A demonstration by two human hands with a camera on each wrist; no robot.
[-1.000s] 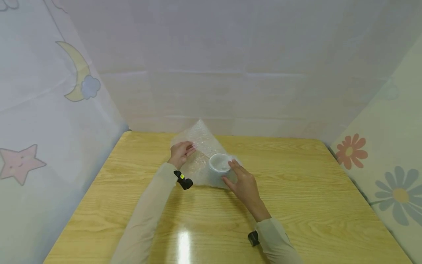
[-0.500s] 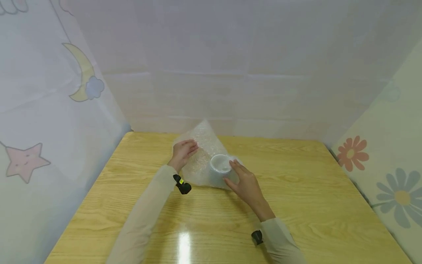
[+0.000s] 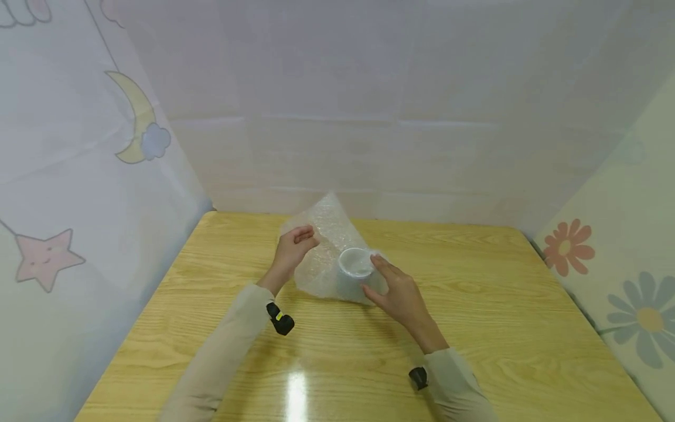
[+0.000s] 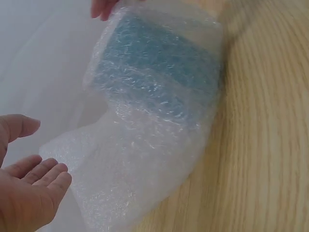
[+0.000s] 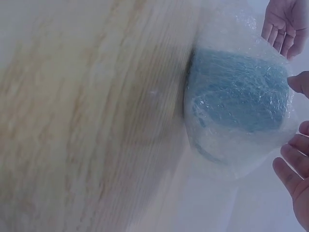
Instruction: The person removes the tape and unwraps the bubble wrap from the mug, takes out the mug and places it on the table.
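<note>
A light blue cup (image 3: 349,286) with a white rim stands on the table, wrapped around its side in clear bubble wrap (image 3: 331,221). The loose end of the sheet spreads out to the left and back. My right hand (image 3: 399,295) holds the wrapped cup at its right side, thumb toward the front and fingers at the rim. My left hand (image 3: 294,249) is raised beside the loose sheet, palm turned inward and fingers relaxed, holding nothing. In the left wrist view the cup's blue side (image 4: 159,63) shows through the bubbles, with the sheet trailing toward the left hand.
The wood-grain table (image 3: 506,328) reaches to a pale cloth backdrop (image 3: 422,170) close behind the wrap. Printed cloth walls stand at the left and right. Each wrist wears a small black camera (image 3: 280,319).
My left hand has come away from the sheet, drawing back toward me with the palm turning. My right hand stays at the cup. The view shifts slightly.
</note>
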